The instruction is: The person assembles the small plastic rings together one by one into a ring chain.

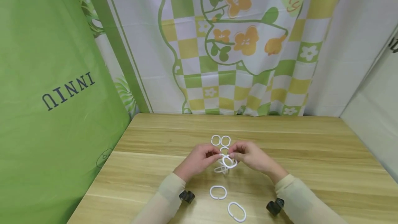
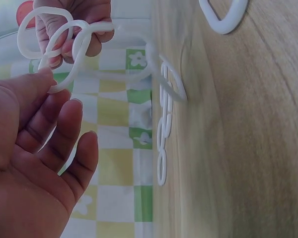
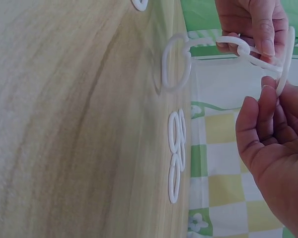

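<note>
White oval plastic rings, each with a small gap, are the things being handled. Above the table my left hand [image 1: 200, 161] pinches one link between thumb and fingertips. Opposite it, my right hand [image 1: 254, 158] pinches another ring [image 3: 289, 54], which overlaps the left hand's link in the wrist views. From the held link hangs a short chain of rings, and its lowest ring [image 3: 164, 69] comes down close to the tabletop. The fingertips of both hands almost meet, and part of the held links is hidden behind them.
Two loose rings lie nearer the person: one oval ring [image 1: 210, 193] and another ring [image 1: 228, 211]. Beyond the hands lie several more rings [image 1: 230, 141] close together. The wooden table [image 1: 311, 155] ends at a patterned curtain [image 1: 189, 47], with a green cloth [image 1: 62, 141] at the left.
</note>
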The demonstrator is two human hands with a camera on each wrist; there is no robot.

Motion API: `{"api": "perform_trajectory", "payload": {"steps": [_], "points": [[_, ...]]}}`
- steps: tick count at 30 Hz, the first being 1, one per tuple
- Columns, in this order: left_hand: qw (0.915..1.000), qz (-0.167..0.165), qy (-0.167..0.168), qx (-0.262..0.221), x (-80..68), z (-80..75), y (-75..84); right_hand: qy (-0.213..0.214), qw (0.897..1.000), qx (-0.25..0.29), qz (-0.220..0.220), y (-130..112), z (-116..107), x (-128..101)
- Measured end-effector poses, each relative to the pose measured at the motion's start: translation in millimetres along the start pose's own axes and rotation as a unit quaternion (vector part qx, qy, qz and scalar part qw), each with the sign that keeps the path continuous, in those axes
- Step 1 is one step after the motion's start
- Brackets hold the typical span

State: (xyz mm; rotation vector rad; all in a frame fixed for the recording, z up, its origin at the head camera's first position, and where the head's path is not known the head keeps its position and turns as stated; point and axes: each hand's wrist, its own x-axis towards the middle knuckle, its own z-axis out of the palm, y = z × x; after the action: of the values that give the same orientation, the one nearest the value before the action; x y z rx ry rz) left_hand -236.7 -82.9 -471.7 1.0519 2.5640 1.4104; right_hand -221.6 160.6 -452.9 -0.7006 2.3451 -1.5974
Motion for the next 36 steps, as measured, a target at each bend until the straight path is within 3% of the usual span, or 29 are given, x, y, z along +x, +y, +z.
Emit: {"api": "perform_trajectory", "payload": {"steps": [13, 27, 32, 36], "points": [[0.9999, 0.013, 0.005, 0.006, -1.0, 0.9, -0.9, -0.005, 1.000, -0.009, -0.020, 7.7, 4.2, -0.6], [0.9997, -0.011, 0.012, -0.016, -0.6, 1.4, 0.1, -0.009, 0.999, -0.030, -0.017, 5.9, 7.2, -0.3], [0.9996, -0.012, 0.010, -0.021, -0.6, 1.7, 0.7, 0.014, 0.999, -0.028, 0.005, 6.0, 6.3, -1.3], [0.9991, -0.027, 0.008, -0.033, -4.0, -0.3, -4.7, 0.056, 0.998, -0.011, 0.026, 6.0, 2.2, -2.2]]}}
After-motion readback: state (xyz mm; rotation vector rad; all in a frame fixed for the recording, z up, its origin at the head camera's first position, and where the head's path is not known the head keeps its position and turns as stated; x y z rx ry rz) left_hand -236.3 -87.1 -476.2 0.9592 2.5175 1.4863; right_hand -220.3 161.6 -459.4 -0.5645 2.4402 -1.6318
